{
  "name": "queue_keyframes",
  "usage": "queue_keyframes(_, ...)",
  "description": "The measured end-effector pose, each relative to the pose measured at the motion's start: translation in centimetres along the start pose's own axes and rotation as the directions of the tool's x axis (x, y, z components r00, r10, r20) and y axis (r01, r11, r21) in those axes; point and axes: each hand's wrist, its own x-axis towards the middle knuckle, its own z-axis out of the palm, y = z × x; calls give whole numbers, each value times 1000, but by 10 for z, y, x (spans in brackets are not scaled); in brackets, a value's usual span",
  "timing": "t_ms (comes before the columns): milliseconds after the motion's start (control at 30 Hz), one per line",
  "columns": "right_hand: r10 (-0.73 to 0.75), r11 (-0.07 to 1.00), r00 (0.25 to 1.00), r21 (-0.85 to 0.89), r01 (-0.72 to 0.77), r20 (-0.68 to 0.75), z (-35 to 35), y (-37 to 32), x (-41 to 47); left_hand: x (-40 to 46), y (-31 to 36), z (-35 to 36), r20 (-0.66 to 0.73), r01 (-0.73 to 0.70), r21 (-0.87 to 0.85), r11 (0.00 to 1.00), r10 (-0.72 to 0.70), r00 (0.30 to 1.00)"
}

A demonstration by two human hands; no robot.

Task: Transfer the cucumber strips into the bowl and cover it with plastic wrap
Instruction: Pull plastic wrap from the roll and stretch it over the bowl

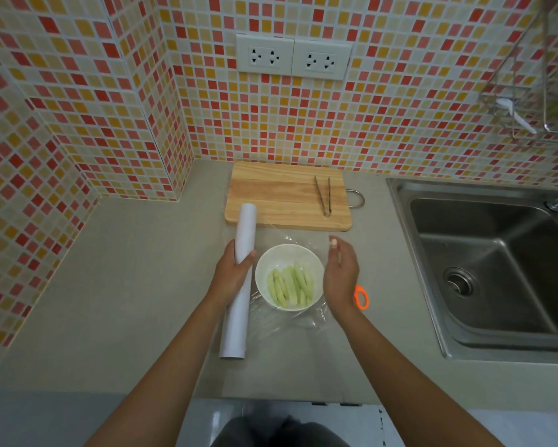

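A white bowl (289,253) sits on the counter and holds several pale green cucumber strips (290,287). A clear sheet of plastic wrap (303,321) is stretched from the roll over the bowl and crumples on the counter at its near right side. My left hand (231,275) grips the white plastic wrap roll (239,317), which lies just left of the bowl. On the bowl's right, my right hand (340,272) has its fingers extended against the film's edge. Whether it pinches the film is unclear.
A wooden cutting board (281,195) with metal tongs (323,195) on it lies behind the bowl. Orange scissor handles (362,296) peek out behind my right wrist. A steel sink (493,262) is on the right. Tiled walls close the back and left.
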Motion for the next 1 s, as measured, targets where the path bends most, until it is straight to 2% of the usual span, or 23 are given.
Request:
queue_keyframes(67, -14, 1000, 988, 22, 11, 154, 10, 2, -10, 0, 1, 2, 5, 4, -5, 1000, -4, 1000)
queue_keyframes(133, 12, 999, 976, 38, -21, 216, 14, 8, -15, -1, 1, 2, 10, 11, -13, 1000, -10, 1000)
queue_keyframes(267, 93, 988, 978, 107, -114, 188, 15, 16, -13, -1, 0, 1, 24, 31, -31, 999, -30, 999)
queue_keyframes(500, 234, 933, 941, 216, -288, 243, 17, 19, -14, -3, 0, -5, -8, 19, 28, 999, -19, 1000)
queue_keyframes(667, 298, 901, 925, 251, -355, 237, 19, 21, -17, -3, 1, -12, -32, 56, 25, 998, -55, 998)
queue_keyframes(800, 327, 873, 913, 291, -391, 244, 20, 21, -17, -1, -6, -19, 7, 89, -15, 996, -89, 996)
queue_keyframes(1000, 345, 881, 912, 259, -396, 220, 23, 23, -16, 0, -7, -22, 29, 123, -69, 990, -122, 992)
